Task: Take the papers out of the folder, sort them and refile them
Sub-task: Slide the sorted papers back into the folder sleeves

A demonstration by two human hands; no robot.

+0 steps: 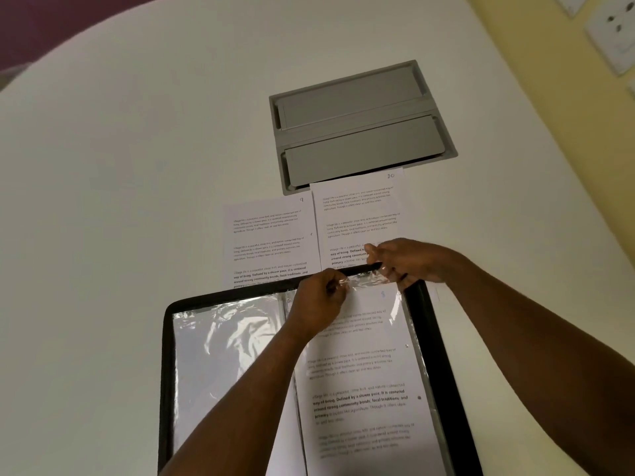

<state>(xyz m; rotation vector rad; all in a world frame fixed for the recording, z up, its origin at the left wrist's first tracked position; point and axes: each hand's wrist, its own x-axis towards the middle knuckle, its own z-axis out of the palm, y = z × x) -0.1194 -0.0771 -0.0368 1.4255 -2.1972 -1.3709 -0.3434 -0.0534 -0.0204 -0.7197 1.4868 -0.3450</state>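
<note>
Both hands' fingers (331, 286) pinch the crinkled clear sleeve (364, 280) topping the black-edged open folder (433, 355).

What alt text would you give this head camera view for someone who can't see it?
Two hands, left hand and right hand, pinch the top edge of a clear plastic sleeve holding a printed page in an open black folder. Two numbered pages lie beyond on the white table.

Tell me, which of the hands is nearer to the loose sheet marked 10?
Right. The right hand overlaps the bottom of the sheet marked 10; the left hand sits lower and to its left, over the folder's top edge.
</note>
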